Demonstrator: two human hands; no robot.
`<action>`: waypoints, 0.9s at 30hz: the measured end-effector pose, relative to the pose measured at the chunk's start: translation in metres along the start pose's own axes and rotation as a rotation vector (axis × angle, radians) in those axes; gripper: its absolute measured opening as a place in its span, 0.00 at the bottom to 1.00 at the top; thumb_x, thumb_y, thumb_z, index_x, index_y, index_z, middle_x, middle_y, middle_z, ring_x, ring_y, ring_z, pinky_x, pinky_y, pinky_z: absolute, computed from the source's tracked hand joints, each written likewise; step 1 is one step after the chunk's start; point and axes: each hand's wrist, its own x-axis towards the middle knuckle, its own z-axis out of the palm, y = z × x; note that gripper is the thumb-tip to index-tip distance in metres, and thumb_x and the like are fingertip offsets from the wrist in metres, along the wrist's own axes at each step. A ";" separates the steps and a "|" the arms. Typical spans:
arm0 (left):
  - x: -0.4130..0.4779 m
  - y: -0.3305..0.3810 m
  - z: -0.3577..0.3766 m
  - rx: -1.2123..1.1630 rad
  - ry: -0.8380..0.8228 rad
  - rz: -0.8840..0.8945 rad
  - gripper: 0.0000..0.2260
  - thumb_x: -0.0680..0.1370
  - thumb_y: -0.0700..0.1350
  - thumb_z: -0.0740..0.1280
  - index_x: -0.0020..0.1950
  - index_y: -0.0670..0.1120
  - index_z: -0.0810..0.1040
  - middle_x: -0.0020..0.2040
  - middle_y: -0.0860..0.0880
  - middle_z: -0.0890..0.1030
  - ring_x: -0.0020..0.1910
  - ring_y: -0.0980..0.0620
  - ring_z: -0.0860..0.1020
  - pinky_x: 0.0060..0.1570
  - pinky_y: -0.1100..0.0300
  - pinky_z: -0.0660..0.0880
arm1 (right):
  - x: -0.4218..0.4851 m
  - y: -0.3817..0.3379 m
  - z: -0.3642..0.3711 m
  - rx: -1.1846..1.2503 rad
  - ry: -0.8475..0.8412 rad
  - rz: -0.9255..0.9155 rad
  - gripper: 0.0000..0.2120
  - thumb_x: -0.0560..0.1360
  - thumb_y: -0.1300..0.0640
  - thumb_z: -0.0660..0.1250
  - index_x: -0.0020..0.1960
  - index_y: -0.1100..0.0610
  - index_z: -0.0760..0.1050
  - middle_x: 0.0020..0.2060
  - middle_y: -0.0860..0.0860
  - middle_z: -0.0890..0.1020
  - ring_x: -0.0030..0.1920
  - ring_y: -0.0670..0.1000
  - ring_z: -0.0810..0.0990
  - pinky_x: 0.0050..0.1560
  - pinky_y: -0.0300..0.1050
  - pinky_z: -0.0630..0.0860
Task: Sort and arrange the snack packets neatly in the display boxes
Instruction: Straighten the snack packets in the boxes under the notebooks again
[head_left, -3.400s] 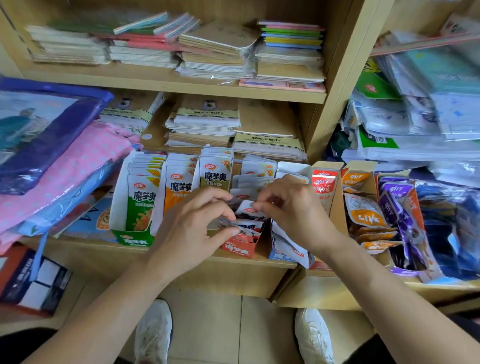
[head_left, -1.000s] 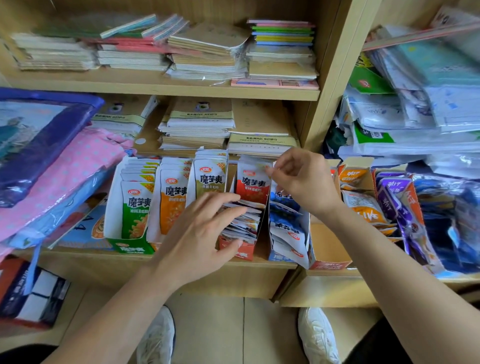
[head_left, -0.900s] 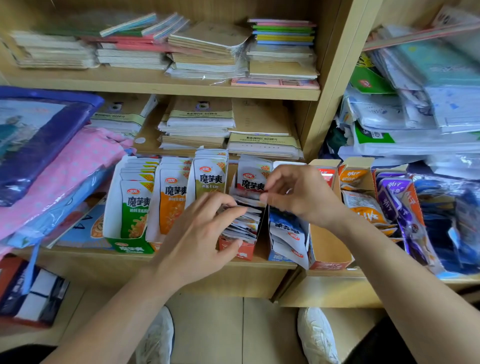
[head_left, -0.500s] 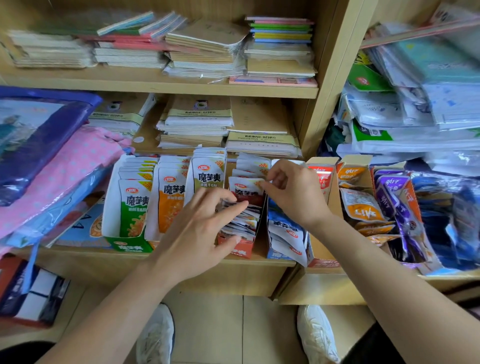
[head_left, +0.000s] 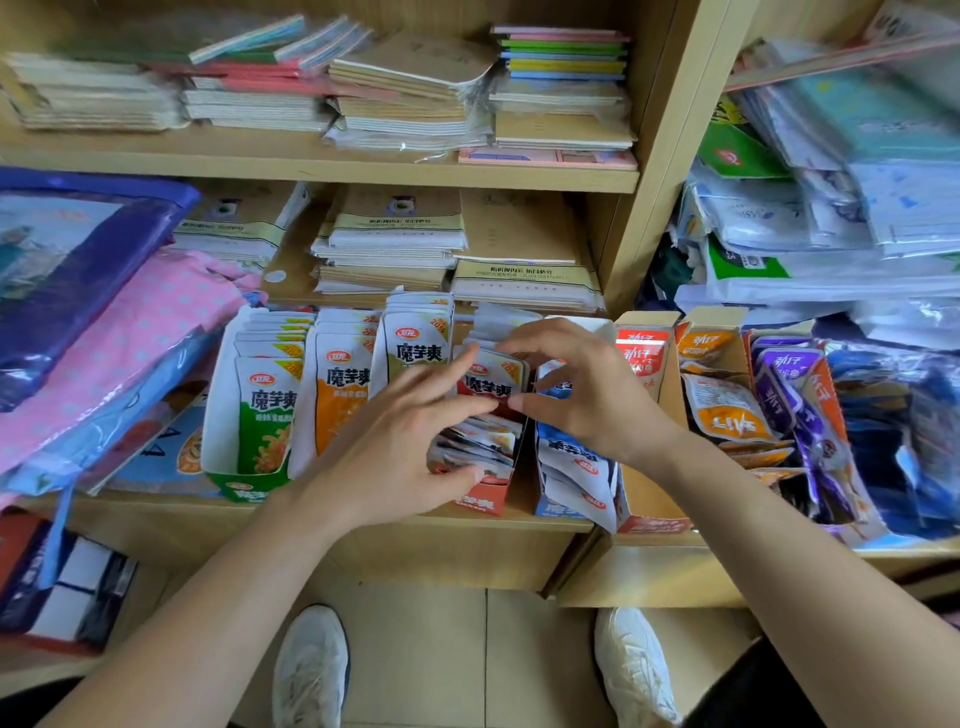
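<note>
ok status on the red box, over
Left hand flat against pile in red box. Right hand pinches red packet upright over it. Nothing blocking.

Bright, even light, soft shadow beneath the upper shelf (head_left: 311, 161), sheen on plastic-wrapped stacks (head_left: 857, 156), edges bowed, left hand (head_left: 395, 441) faintly motion-blurred.

My right hand (head_left: 587, 395) has brought the red packet (head_left: 491, 384) down from up high, and it's standing in the red box (head_left: 478, 501) now. And my left hand (head_left: 395, 441) has crept up the stack (head_left: 478, 447), fingertips (head_left: 470, 357) onto that packet's face.
</note>
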 end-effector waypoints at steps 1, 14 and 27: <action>0.002 -0.001 -0.001 0.004 -0.005 -0.009 0.30 0.74 0.63 0.65 0.75 0.62 0.67 0.81 0.65 0.47 0.76 0.58 0.58 0.63 0.56 0.67 | 0.000 -0.001 0.000 -0.006 -0.009 -0.036 0.20 0.74 0.58 0.76 0.65 0.53 0.79 0.62 0.48 0.78 0.60 0.44 0.77 0.53 0.37 0.79; 0.000 -0.007 0.000 0.085 0.274 0.148 0.19 0.74 0.48 0.74 0.65 0.49 0.82 0.60 0.52 0.78 0.58 0.52 0.75 0.58 0.54 0.76 | 0.009 0.014 0.004 -0.227 0.180 -0.091 0.04 0.75 0.61 0.74 0.49 0.57 0.85 0.45 0.51 0.81 0.41 0.44 0.78 0.43 0.37 0.77; -0.009 -0.002 -0.003 -0.139 0.428 0.126 0.07 0.76 0.42 0.74 0.54 0.45 0.87 0.46 0.52 0.86 0.42 0.57 0.83 0.41 0.58 0.81 | 0.019 0.016 0.013 -0.207 0.286 -0.001 0.02 0.74 0.63 0.74 0.46 0.58 0.83 0.45 0.50 0.79 0.37 0.46 0.78 0.41 0.40 0.79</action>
